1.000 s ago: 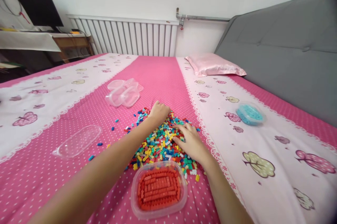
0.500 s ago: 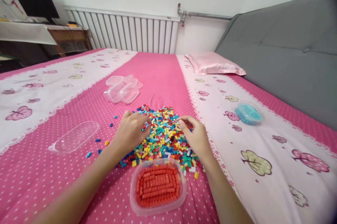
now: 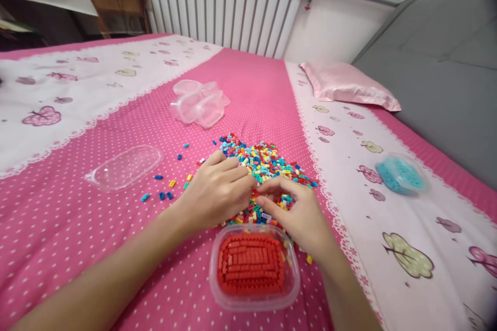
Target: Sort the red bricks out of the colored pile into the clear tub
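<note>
A heap of small colourful toy building bricks (image 3: 272,165) lies on the bed, and both hands are over its near side. My left hand (image 3: 219,188) is closed, knuckles up, its fingertips hidden behind it; whatever it holds is out of sight. Thumb and forefinger of my right hand (image 3: 295,209) pinch close to my left fingertips, with a bit of red between them that looks like a red brick (image 3: 256,192). Just below the hands sits a clear plastic container (image 3: 254,304) with red bricks (image 3: 250,263) packed in tidy rows.
A clear lid (image 3: 124,168) lies to the left, near several stray bricks (image 3: 162,196). Further back are stacked clear containers (image 3: 200,104). At right stands a container of light-blue bricks (image 3: 402,174). A pink pillow (image 3: 349,85) rests by the grey headboard (image 3: 435,56).
My two hands have come together over the near part of the heap, the left moving right and the right curling in. The head view has tilted down and shifted.
</note>
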`<state>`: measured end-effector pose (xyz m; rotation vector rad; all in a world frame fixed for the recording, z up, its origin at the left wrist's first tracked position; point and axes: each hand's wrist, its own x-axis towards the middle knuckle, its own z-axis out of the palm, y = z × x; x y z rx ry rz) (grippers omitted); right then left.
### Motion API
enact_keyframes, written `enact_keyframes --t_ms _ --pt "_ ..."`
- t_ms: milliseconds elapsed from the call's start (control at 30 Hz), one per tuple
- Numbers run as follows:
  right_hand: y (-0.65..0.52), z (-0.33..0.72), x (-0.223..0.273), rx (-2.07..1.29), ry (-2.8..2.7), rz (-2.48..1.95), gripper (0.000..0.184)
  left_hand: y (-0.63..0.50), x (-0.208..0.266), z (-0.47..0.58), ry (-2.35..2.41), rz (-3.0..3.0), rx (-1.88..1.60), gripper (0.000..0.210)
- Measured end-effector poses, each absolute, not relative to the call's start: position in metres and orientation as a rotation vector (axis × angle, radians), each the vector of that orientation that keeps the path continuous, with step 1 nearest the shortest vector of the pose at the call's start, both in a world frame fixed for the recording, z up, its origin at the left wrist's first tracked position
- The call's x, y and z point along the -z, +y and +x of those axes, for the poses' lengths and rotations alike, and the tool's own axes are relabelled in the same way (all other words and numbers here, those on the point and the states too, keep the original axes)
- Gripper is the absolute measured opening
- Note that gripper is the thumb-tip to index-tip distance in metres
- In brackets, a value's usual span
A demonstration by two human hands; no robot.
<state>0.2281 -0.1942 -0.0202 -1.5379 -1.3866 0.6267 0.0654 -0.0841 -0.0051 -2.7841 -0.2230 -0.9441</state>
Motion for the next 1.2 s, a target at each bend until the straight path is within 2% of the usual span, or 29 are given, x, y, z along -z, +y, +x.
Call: enact_keyframes --t_ms 67,167,300,600,833,1200 --pt "-0.195 0.229 0.019 -0.630 -1.396 -1.549 0.003 -0.085 0.008 0.066 -0.197 -2.798 0.945 0.023" --pt "-0.203 0.232 0.011 -0.653 -1.423 -1.570 0.013 -0.083 0.011 0.067 -0.209 -2.871 0.951 0.016" --pt "-0.225 0.228 0.000 -0.721 -1.664 -1.676 0.013 -0.075 0.017 0.068 -0.445 -3.012 0.926 0.018" --pt "-0.241 0.194 0.017 -0.167 -2.011 -1.929 0.020 -0.077 0.025 0.072 -0.502 -3.065 0.976 0.017" --pt "-0.237 0.194 0.008 -0.170 -2.002 -1.968 0.025 -0.076 0.024 0.072 -0.466 -3.066 1.005 0.014" --pt "-0.238 0.189 0.008 0.104 -2.128 -1.880 0.024 -0.077 0.024 0.072 -0.457 -3.085 0.987 0.014"
